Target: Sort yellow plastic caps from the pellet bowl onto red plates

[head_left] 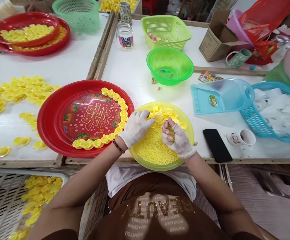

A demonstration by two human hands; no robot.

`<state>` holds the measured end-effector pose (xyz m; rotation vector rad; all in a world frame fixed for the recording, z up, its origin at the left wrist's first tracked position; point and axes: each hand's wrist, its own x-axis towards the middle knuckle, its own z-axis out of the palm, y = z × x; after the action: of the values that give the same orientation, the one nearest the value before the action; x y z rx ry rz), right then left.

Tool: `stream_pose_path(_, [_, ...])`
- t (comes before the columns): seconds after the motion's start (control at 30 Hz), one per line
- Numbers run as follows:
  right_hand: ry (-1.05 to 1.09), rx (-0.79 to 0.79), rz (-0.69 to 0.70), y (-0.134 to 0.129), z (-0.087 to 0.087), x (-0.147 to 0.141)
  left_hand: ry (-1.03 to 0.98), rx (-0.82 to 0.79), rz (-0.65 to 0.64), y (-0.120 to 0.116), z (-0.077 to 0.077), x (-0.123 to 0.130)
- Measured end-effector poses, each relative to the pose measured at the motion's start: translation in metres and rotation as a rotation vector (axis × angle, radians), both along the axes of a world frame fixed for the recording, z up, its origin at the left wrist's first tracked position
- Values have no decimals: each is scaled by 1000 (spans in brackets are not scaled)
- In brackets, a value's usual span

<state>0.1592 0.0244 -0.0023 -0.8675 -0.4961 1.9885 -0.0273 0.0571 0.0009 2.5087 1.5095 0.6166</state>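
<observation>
A yellow basin (190, 128) in front of me holds many small yellow pellets (155, 148), with round yellow plastic caps (158, 116) heaped at its far side. My left hand (138, 128), in a white fingertip-less glove, reaches over the basin's left rim, its fingers closed at a yellow cap partly hidden by them. Over the right side, my right hand (178, 140), gloved alike, is curled around some pellets. Left of the basin, a red tray (52, 120) with a gold pattern carries a curved row of yellow caps (123, 113) along its right and near edge.
Loose yellow caps (22, 91) lie on the table at left, below stacked red trays (66, 36). A green bowl (170, 65), a blue scoop-like tray (217, 96), a black phone (217, 145), a cup (246, 136) and a blue basket (257, 125) of white pieces stand right.
</observation>
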Motion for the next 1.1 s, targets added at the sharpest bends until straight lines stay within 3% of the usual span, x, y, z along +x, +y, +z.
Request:
stream_pose_path(0.17, [-87, 160, -135, 2, 10, -4, -53, -55, -88, -17, -8, -8])
stream_pose_path(0.33, [-166, 269, -269, 15, 20, -18, -375, -219, -4, -45, -16, 0])
stream_pose_path(0.57, [-238, 459, -330, 17, 13, -34, -574, -235, -30, -58, -21, 8])
stream_pose_path(0.93, [-175, 327, -349, 16, 12, -23, -549, -259, -76, -58, -18, 7])
stream_pose_path(1.1, [-227, 370, -322, 13, 7, -29, -271, -236, -120, -58, -23, 5])
